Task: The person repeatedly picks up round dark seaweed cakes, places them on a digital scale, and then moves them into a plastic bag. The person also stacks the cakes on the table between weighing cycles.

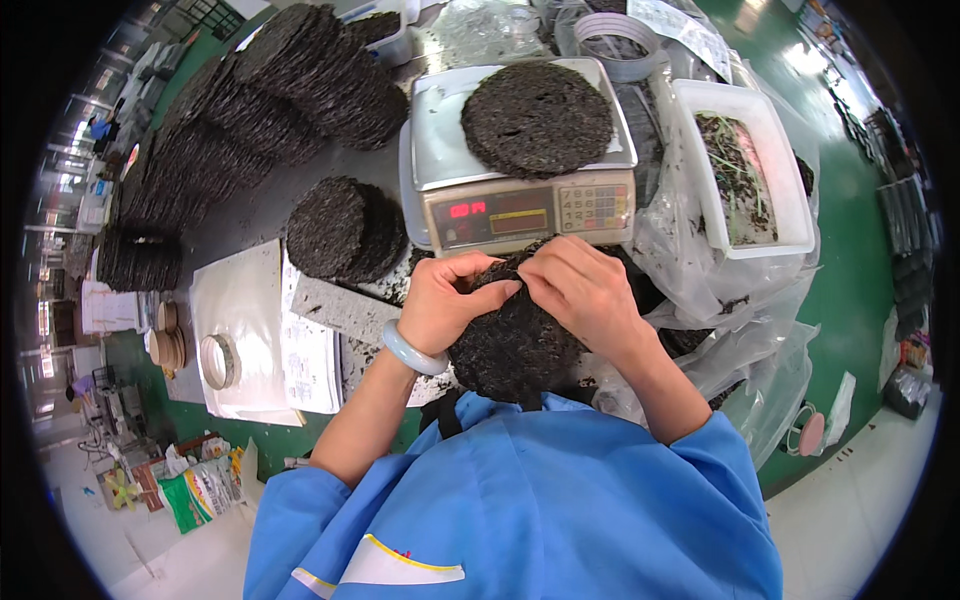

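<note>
A dark round sheet of dried seaweed is held up in front of my chest. My left hand, with a pale bangle on the wrist, pinches its upper edge between thumb and fingers. Close beside it, my right hand grips the same edge with its fingertips together. Just beyond my hands is a digital scale with a lit red display. Another round seaweed sheet or thin stack lies on its metal pan. Left of the scale sits a short stack of round sheets.
Tall stacks of round sheets fill the back left. A white plastic tub with scraps stands on plastic bags at right, near a tape roll. Papers, a white board and a clear ring lie at left.
</note>
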A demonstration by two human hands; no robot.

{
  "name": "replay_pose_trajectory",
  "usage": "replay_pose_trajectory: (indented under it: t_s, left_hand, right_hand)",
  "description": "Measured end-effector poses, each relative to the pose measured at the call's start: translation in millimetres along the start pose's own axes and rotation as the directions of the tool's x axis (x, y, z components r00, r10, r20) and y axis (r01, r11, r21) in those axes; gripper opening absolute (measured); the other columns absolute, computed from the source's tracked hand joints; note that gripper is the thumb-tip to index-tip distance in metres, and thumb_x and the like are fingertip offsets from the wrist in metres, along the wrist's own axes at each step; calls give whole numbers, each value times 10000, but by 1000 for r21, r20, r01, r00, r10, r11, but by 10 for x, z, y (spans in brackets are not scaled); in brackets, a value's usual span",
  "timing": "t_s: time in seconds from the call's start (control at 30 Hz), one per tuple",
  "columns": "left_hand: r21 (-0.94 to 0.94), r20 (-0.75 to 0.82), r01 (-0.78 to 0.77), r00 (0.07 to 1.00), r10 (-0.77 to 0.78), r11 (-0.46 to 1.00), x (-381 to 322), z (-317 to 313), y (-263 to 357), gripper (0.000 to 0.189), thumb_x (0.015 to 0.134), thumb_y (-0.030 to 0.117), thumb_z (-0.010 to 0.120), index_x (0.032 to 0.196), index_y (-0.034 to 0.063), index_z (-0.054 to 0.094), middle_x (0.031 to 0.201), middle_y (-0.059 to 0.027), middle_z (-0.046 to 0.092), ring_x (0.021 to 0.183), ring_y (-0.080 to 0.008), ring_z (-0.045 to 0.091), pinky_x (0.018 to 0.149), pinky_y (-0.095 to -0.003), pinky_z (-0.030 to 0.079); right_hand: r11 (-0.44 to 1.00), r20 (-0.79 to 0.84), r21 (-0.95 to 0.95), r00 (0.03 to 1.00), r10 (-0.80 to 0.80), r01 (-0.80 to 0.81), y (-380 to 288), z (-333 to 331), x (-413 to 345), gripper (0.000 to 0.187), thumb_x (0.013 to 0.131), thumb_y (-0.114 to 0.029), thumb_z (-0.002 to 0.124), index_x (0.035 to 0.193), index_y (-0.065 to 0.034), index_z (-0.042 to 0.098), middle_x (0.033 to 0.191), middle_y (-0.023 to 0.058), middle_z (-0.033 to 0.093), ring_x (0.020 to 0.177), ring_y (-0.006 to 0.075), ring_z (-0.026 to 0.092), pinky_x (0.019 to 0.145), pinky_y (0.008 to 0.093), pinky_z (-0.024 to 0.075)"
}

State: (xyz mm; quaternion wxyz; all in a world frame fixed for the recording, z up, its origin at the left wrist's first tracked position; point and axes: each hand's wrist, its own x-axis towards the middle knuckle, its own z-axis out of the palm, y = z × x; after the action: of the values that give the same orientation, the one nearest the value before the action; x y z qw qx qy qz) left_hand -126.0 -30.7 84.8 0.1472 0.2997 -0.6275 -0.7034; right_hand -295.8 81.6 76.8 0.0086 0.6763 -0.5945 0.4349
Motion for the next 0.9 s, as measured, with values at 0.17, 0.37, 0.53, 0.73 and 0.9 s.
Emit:
replay_pose_trajectory:
  t_s: [0.17,0.37,0.53,0.73,0.9]
  left_hand:
    - [-39,-10,52,999,-52,998,262,185,-23,150,840,-2,737,990,-7,740,844,47,679,759,-2,552,675,-167,438]
    - [-224,-134,79,985,-111,971,317,64,-254,179,882,59,729,1048,3,696,902,9,682,806,-40,595,735,-201,491]
    - [-125,-363,77,924,-117,989,-104,-400,-681,159,907,60,696,1053,-1,674,930,-3,680,821,-61,596,751,-217,481]
    - [-185,-647,95,737,-193,978,-900,-928,-1275,100,909,48,695,1002,22,669,920,10,664,822,-54,571,761,-219,467]
    - [-111,-636,60,763,-117,992,-907,-817,-1281,97,901,52,710,985,29,668,904,27,645,815,-42,532,767,-204,428]
  right_hand:
    - [873,117,336,936,333,-352,258,-359,0,109,797,7,682,863,-53,621,820,38,587,699,139,600,618,278,497]
    - [722,-376,-11,672,638,-692,2389,-1901,-289,120,894,-23,610,999,-11,666,851,80,690,785,149,673,789,354,546]
    - [73,-334,-828,593,733,-557,2651,-2154,-739,207,848,-1,570,1025,-6,679,1237,172,636,1170,328,589,1033,587,377]
    - [654,383,-487,531,756,-579,1178,-451,-1423,718,768,-166,739,1382,57,442,1434,275,452,1328,422,442,1113,418,379]
    - [695,466,-713,678,568,-92,1008,866,-2718,912,789,-403,776,1533,-117,333,1619,158,224,1505,401,125,1194,557,158]
